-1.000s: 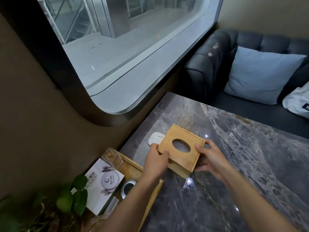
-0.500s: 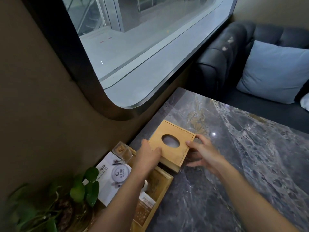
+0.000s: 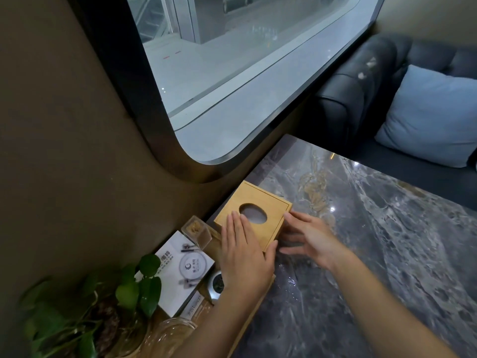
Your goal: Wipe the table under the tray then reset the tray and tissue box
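Note:
The wooden tissue box, with an oval hole in its lid, sits flat on the grey marble table close to the wall. It touches the far end of the wooden tray. My left hand lies flat on the box's lid, fingers straight and thumb hooked at the near corner. My right hand is at the box's right side with its fingers spread, the index fingertip touching the box's edge.
The tray holds a clear toothpick holder, a white printed card box and a round silver dish. A potted plant and a glass stand at lower left. A dark sofa with a blue cushion lies beyond the table.
The tissue box moved left toward the wall and came down beside the tray. My left hand shifted from its side onto the lid; my right hand's fingers loosened.

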`<state>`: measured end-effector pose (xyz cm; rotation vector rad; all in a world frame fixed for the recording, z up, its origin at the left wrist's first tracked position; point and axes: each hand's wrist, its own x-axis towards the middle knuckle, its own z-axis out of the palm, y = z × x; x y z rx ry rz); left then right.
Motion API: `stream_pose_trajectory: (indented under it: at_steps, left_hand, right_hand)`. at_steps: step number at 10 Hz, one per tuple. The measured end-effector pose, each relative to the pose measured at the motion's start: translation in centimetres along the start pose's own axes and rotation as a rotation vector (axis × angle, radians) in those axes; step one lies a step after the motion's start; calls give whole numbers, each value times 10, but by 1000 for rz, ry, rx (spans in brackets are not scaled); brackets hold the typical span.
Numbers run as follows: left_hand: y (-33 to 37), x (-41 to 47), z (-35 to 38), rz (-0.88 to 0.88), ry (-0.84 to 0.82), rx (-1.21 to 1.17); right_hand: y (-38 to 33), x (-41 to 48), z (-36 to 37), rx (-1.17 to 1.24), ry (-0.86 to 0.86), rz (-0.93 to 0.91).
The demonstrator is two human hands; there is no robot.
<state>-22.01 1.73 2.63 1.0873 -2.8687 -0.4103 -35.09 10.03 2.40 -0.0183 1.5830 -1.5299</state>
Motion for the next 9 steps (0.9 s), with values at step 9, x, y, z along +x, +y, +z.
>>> stream_pose_trajectory:
  at_steps: [9]
  left_hand:
    - [-24, 27, -39, -40, -106, -176]
  right_hand:
    - [-25, 0, 35, -764, 183, -204]
